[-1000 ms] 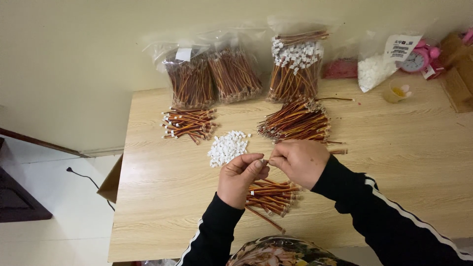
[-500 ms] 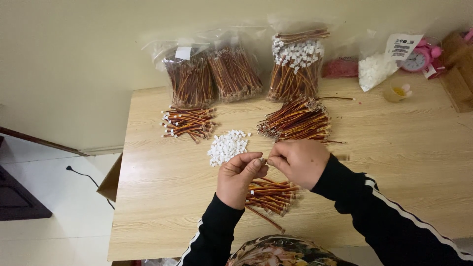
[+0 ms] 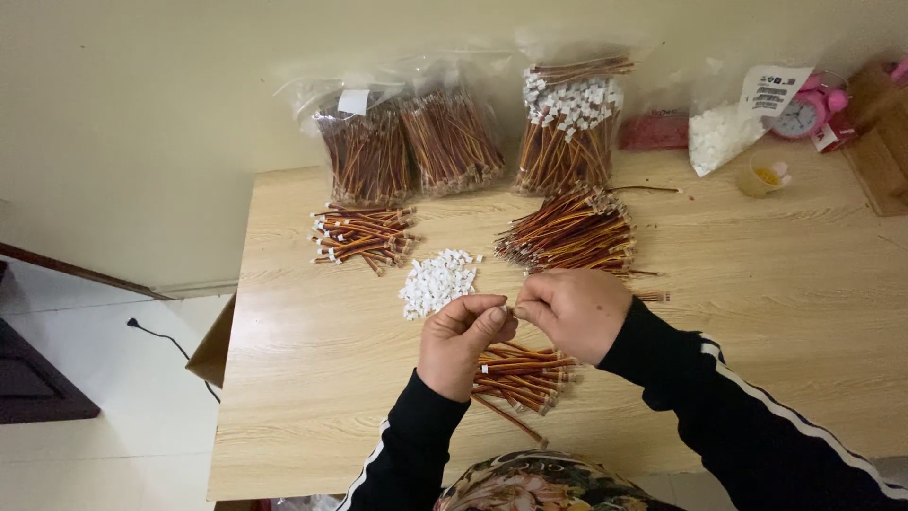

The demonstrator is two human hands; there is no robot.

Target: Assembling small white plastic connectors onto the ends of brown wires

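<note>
My left hand [image 3: 462, 341] and my right hand [image 3: 572, 310] meet fingertip to fingertip above the wooden table [image 3: 312, 378], pinching a small part between them; it is too small to make out. Just beyond the left hand lies a heap of small white connectors [image 3: 435, 280]. Under both hands sits a bundle of short orange-brown wires [image 3: 522, 375]. A larger pile of the same wires [image 3: 572, 232] lies beyond the right hand.
A smaller wire bundle with white ends [image 3: 359, 235] lies at the left. Clear bags of wires [image 3: 407, 147] [image 3: 567, 118] lean on the wall. A bag of white parts [image 3: 724, 128], a pink clock [image 3: 809, 112] and a small cup [image 3: 761, 178] stand at the back right.
Both hands stay together at the same spot with only slight finger movement. Nothing else on the table has moved.
</note>
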